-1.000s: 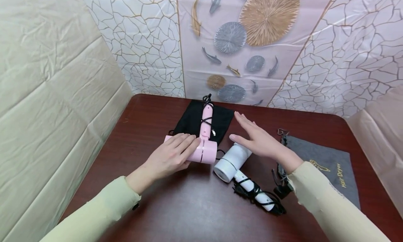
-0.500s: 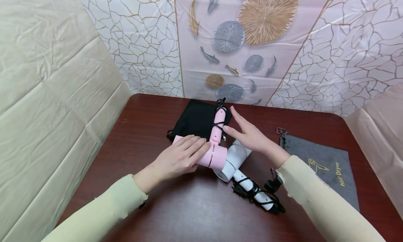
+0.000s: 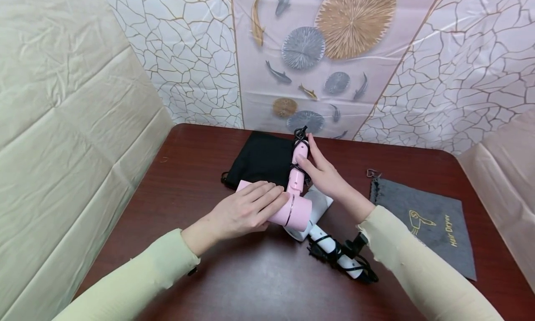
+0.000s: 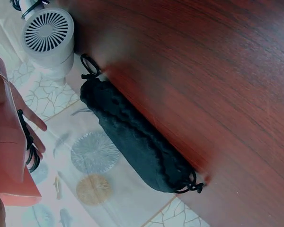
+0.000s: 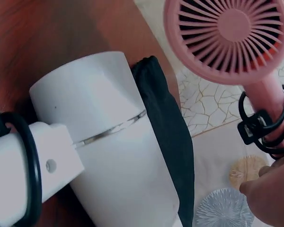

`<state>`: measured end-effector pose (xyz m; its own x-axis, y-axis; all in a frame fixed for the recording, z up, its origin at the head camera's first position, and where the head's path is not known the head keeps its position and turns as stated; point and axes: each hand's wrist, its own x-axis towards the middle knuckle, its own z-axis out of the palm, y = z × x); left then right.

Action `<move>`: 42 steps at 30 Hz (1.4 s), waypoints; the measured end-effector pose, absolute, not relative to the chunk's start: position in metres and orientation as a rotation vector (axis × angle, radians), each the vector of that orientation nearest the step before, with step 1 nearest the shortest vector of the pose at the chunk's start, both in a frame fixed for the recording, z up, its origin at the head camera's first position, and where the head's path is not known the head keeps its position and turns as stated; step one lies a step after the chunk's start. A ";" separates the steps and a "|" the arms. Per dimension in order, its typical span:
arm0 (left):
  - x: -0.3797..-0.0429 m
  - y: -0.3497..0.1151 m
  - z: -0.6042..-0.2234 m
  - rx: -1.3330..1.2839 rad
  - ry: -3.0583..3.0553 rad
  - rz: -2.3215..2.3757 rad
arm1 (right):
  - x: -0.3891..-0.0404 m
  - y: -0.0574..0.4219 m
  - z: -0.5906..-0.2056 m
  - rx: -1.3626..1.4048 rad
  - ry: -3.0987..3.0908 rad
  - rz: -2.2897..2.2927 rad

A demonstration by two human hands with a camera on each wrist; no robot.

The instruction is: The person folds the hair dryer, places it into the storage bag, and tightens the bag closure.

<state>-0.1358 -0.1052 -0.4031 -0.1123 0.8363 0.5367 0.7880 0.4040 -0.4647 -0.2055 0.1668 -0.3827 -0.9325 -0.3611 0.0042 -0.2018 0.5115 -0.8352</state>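
A pink hair dryer (image 3: 302, 212) is raised above the table, its cord-wrapped handle pointing toward the back. My left hand (image 3: 244, 210) grips its barrel from above. At the handle, my right hand (image 3: 330, 178) has its thumb over the near face and its fingers stretched along the far side. The right wrist view shows the dryer's slotted intake grille (image 5: 234, 28) and the black cord (image 5: 262, 127) round the handle. Below and to the right lies a white hair dryer (image 3: 321, 204), partly covered by the pink one; its handle also has a black cord around it.
A black drawstring pouch (image 3: 264, 159) lies flat behind the pink dryer. On the right is a grey drawstring pouch (image 3: 436, 207) printed "Hair Dryer", partly under my right sleeve (image 3: 401, 239). Patterned cloth (image 3: 175, 56) hangs behind the dark wooden table (image 3: 167, 195).
My left hand has carried the pink hair dryer to the right, over the white one and off the black pouch's middle. My right hand has come in from the right to the pink handle.
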 end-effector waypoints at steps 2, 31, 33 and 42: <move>-0.135 -0.105 -0.402 -1.391 -1.883 0.087 | -0.204 0.164 -0.382 -0.472 2.559 -1.426; -0.140 -0.097 -0.391 -1.373 -1.704 0.079 | -0.210 0.139 -0.377 -0.500 2.409 -1.741; -0.140 -0.096 -0.393 -1.380 -1.701 0.074 | -0.210 0.140 -0.377 -0.512 2.399 -1.748; -0.141 -0.093 -0.391 -1.464 -1.684 0.103 | -0.207 0.142 -0.375 -0.861 2.415 -1.492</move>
<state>-0.1407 -0.0927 -0.3914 0.0786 0.8348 0.5449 0.7618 0.3022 -0.5729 -0.2074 0.1424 -0.3746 -0.8174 -0.5568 0.1477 -0.3814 0.3310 -0.8631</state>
